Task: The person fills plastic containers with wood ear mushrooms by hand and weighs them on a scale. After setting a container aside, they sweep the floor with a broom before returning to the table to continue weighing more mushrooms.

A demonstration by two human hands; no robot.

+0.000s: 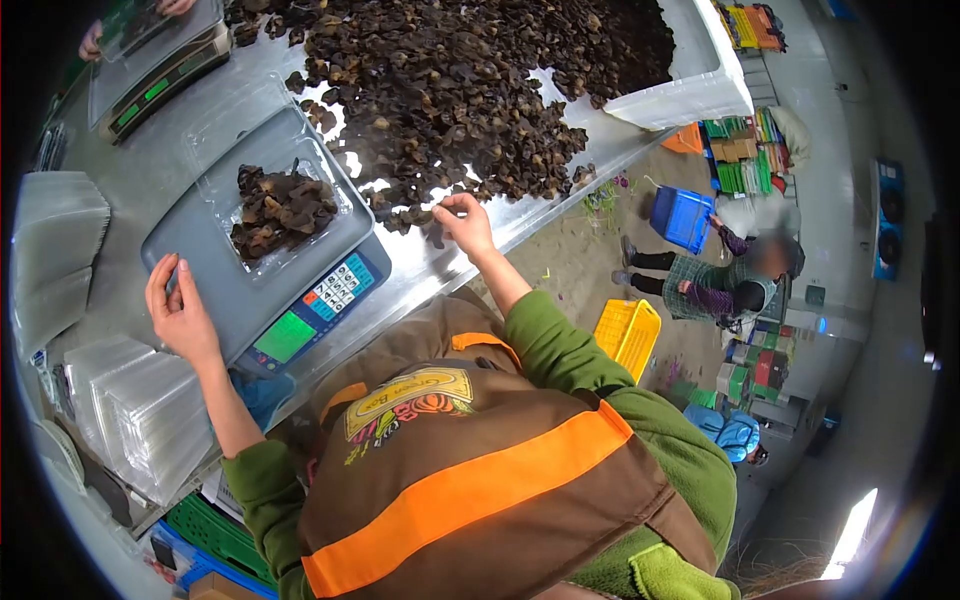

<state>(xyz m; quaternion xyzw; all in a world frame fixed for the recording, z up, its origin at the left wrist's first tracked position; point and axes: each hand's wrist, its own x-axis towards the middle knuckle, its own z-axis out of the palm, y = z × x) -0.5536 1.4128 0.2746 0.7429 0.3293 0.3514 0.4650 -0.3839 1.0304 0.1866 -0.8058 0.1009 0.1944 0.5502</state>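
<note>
1. Clear trays (135, 420): stacked left of the scale (215, 300).
2. Left hand (185, 318): at the scale's left edge, fingers loosely parted, gripping nothing.
3. Open tray (221, 203) of dark pieces (285, 212): on the scale.
4. Loose heap (440, 110): beyond the scale, on the worktop (415, 272).
5. Right hand (467, 228): right of the scale, fingers curled at the heap's edge; any grip, I cannot tell.

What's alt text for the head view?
A person's right hand is at the edge of a pile of dark brown pieces on a metal table; the left hand is by a gray scale bearing a clear tray of similar pieces.
</note>
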